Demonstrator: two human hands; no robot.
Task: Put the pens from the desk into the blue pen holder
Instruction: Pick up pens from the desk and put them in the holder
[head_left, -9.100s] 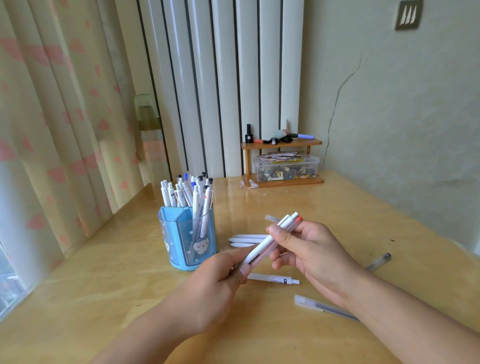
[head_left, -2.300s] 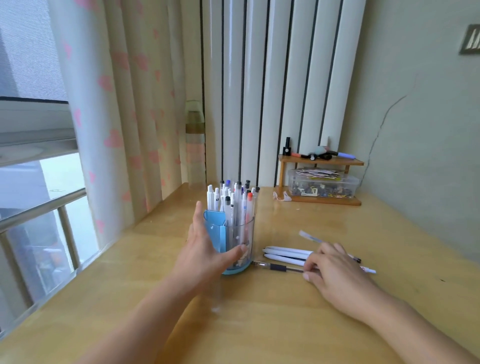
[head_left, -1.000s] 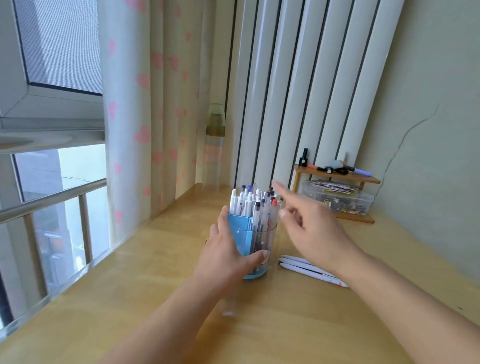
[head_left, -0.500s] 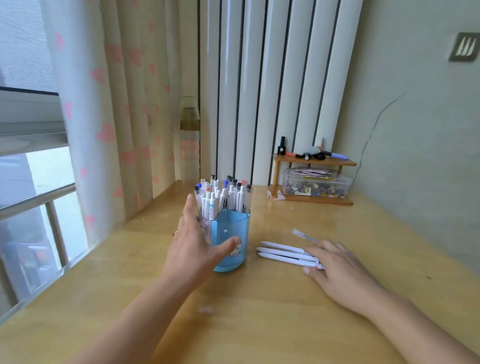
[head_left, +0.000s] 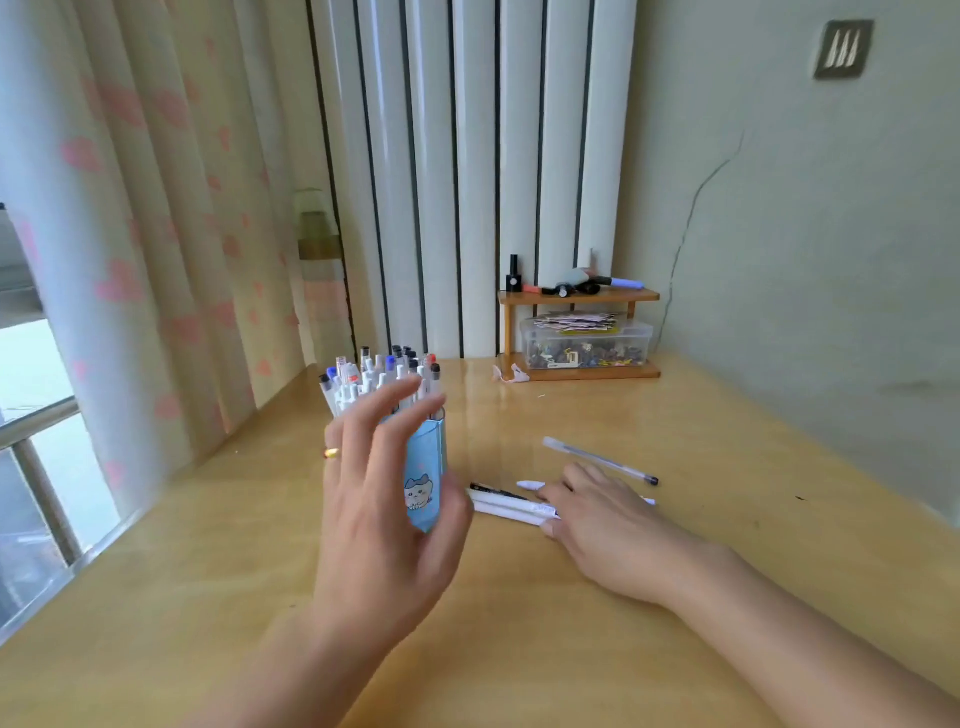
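The blue pen holder (head_left: 431, 457) with a cat picture stands left of the desk's middle, packed with several pens. My left hand (head_left: 379, 509) is at its near side with fingers spread and raised; the thumb lies by its lower right. It cups the holder without gripping it. White pens (head_left: 501, 506) lie side by side on the desk just right of the holder. My right hand (head_left: 602, 519) lies flat on them, fingertips over their right ends. A clear capped pen (head_left: 597, 460) lies apart, just beyond that hand.
A small wooden shelf (head_left: 576, 297) with a clear plastic box (head_left: 587, 345) of small items stands at the back against the white slatted panel. A heart-patterned curtain (head_left: 130, 260) and a window run along the left edge. The wall (head_left: 810, 260) borders the desk on the right.
My right hand came down from above the holder onto the white pens and stays there. My left hand has loosened from the holder's side, its fingers now spread and raised.
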